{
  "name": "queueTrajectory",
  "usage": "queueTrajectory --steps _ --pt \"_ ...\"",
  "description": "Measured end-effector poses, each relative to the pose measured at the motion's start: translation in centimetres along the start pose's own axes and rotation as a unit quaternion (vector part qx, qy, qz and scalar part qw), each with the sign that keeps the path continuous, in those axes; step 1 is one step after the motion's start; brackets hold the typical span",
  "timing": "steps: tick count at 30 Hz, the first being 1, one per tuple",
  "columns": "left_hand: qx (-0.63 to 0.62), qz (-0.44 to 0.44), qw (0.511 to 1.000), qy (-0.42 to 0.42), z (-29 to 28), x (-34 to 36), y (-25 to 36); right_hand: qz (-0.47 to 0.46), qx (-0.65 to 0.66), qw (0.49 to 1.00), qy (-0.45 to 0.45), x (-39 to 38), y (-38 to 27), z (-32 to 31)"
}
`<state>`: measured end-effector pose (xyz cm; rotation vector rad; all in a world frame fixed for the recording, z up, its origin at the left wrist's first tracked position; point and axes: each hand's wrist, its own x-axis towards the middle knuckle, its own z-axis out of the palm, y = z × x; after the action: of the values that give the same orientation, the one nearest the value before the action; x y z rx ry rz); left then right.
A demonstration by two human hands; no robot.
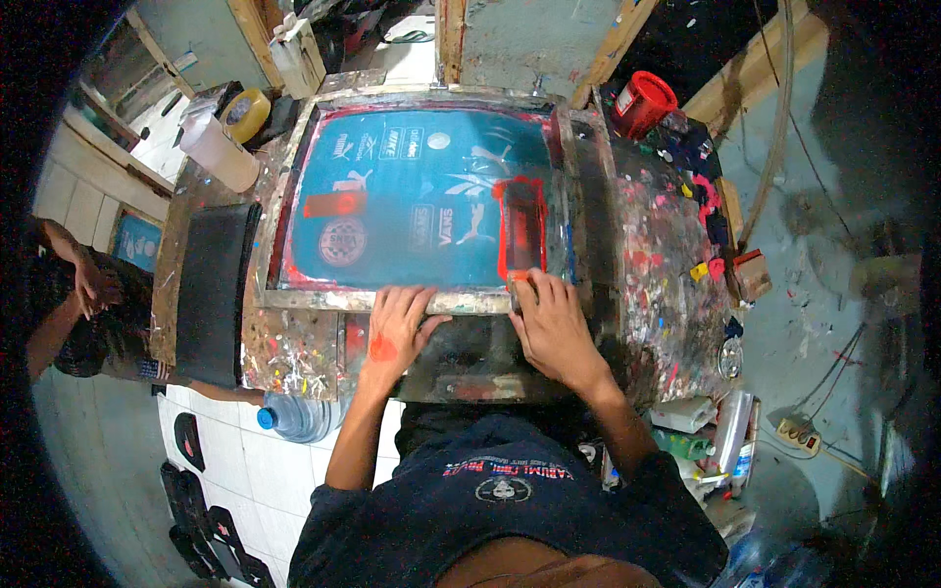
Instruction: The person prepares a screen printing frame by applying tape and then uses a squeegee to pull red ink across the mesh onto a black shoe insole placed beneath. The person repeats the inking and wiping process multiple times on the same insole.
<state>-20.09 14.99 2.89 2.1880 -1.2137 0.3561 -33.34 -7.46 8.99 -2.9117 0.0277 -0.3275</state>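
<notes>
A screen-printing frame (478, 302) with blue-green mesh lies on the worktable, white stencil designs showing across it. My left hand (399, 328) holds the near rail, fingers over the top and thumb spread to the right; red ink marks its back. At the near right corner, my right hand (554, 323) is closed around a small red-smeared piece, apparently a squeegee (517, 282), mostly hidden by the fingers. Just beyond it, wet red ink (503, 230) borders a dark upright rectangle in the mesh. A strip of red tape or ink (333, 203) crosses the mesh's left side.
A black flat board (208, 294) lies left of the frame. Behind it stand a whitish plastic container (218, 149) and a tape roll (246, 115). A red tub (644, 103) stands at the back right. Another person's hand (96, 284) shows at far left; a water jug (299, 418) lies below.
</notes>
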Motion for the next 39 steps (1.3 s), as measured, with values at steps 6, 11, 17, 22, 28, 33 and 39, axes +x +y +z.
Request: queueTrajectory --steps 6,11,17,22,28,33,39 --pt "0.098 0.068 0.993 0.010 -7.9 6.8 2.7 -0.076 -0.215 0.963 0.140 3.8 1.8 -3.9" --pt "0.040 0.177 0.957 0.225 -6.1 8.5 6.0 -0.107 -0.089 0.973 0.186 9.9 3.9 -11.5" --pt "0.047 0.178 0.981 -0.055 11.4 16.6 5.7 -0.119 -0.085 0.974 0.175 16.1 4.4 -19.2" --pt "0.123 0.064 0.964 -0.228 9.1 14.4 -1.7 -0.143 -0.028 0.980 0.134 21.5 6.4 -22.2" --pt "0.034 0.088 0.981 -0.172 9.3 12.6 -3.4 -0.136 -0.078 0.975 0.159 25.4 8.7 -25.3" --pt "-0.023 0.072 0.993 -0.091 8.4 14.6 -1.8 -0.130 -0.085 0.980 0.127 26.1 8.2 -26.5" --pt "-0.003 0.050 0.995 -0.090 9.3 20.3 1.3 -0.145 -0.111 0.970 0.161 26.8 8.6 -25.9"
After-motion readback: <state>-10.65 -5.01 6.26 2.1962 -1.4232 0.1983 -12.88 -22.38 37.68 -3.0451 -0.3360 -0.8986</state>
